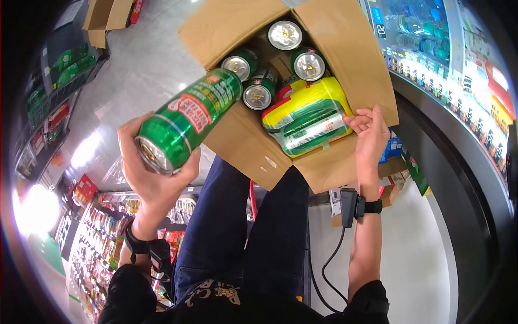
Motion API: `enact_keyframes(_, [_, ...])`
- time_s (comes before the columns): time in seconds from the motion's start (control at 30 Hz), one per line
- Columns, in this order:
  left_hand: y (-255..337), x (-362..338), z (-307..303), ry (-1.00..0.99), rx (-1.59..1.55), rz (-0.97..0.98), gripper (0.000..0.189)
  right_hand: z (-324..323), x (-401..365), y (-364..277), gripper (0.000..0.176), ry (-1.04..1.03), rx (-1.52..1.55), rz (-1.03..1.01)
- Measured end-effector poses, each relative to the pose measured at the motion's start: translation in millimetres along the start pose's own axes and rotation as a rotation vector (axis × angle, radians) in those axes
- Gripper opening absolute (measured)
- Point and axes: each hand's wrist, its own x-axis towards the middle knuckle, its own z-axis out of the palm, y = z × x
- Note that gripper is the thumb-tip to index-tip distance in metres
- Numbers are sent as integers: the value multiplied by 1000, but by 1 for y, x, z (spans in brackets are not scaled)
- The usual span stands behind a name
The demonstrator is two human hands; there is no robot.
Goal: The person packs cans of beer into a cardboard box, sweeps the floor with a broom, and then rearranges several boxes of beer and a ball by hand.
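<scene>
My left hand [154,178] is wrapped around the lower end of a large green can [189,120], held tilted beside the open cardboard box [345,40]. Its pull-tab end faces me. Inside the box stand several more green cans, among them one can [285,35] at the back and another can [259,93] nearer me. Beside them lies a yellow-and-green plastic-wrapped pack [310,119]. My right hand [369,127] is at the box's right edge, near the pack, with its fingers loosely bent and partly spread. I see nothing held in it.
A lit drinks cooler with bottles [415,40] lines the right side. Shelves with green bottles [70,65] stand at the left, and racks of packaged snacks [100,254] at lower left. Another open carton [108,19] is at top left. A cable [326,264] hangs from my right wrist device.
</scene>
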Motion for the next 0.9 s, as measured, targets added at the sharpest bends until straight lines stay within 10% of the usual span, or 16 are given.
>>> enact_keyframes(0.4, [-16,-24,-1,-131,-81,255,64,18,-10,-6,31,9,-18,-22])
enact_keyframes(0.57, [-24,-41,0,-114,-155,234,67,62,-31,-3,14,-138,-510,-199])
enact_keyframes(0.63, [-26,-43,-1,-89,-172,217,65,84,-34,-5,23,-202,-577,-205])
enact_keyframes(0.7, [-29,-46,-2,-84,-201,232,65,113,-26,-8,42,-258,-1298,-750])
enact_keyframes(0.9, [-34,-51,-7,-89,-264,189,65,158,-6,11,68,-51,-1655,-614])
